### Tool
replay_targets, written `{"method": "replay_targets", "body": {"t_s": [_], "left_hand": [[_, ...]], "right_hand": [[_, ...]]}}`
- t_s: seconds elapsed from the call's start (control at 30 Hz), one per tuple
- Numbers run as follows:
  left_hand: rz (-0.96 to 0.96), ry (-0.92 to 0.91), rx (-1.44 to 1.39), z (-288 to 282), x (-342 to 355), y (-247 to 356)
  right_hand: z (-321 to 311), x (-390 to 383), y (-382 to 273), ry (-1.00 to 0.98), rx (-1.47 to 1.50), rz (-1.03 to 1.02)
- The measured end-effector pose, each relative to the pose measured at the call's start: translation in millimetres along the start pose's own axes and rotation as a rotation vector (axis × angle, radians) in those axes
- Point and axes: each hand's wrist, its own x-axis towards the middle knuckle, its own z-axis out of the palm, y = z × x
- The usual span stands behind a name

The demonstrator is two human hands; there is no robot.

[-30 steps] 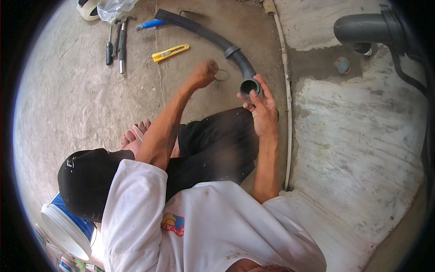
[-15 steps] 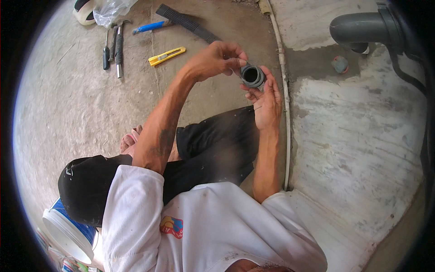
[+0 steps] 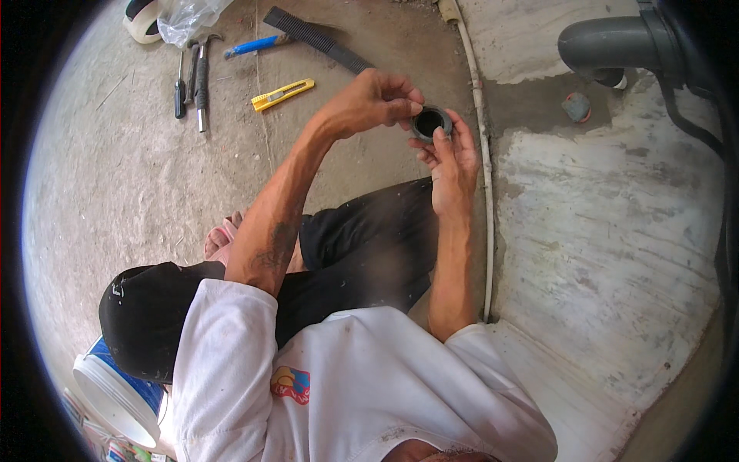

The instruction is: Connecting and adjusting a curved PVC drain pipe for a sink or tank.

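Note:
A short, dark grey round pipe fitting (image 3: 430,121) with a wide open mouth is held up in front of me. My right hand (image 3: 453,164) grips it from the right, with the thumb over its near rim and the fingers around its side. My left hand (image 3: 379,104) is closed in a pinch, thumb and forefinger tips at the fitting's upper left edge. Whatever lies between those fingertips is too small to make out. Beyond my left hand a black corrugated hose (image 3: 319,40) lies on the floor, its near end partly hidden by the hand.
On the floor to the left lie a yellow box cutter (image 3: 283,95), a blue-handled tool (image 3: 252,47), a hammer (image 3: 202,85), a screwdriver (image 3: 180,92) and a tape roll (image 3: 143,21). A thin pipe (image 3: 483,154) runs along the wall; a grey elbow pipe (image 3: 616,46) juts out.
The fitting has turned in my right hand, its mouth facing differently. My right thumb has come over the near rim. My left hand has shifted very slightly.

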Motion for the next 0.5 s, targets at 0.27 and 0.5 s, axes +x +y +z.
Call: {"method": "replay_targets", "body": {"t_s": [0.27, 0.5], "left_hand": [[-0.024, 0.020, -0.001, 0.7, -1.8, 3.8], [-0.037, 0.050, -0.007, 3.3, -2.4, 6.3]], "right_hand": [[-1.9, 3.2, 3.9, -0.027, 0.046, -0.059], [-3.0, 2.2, 5.9, -0.038, -0.043, -0.126]]}}
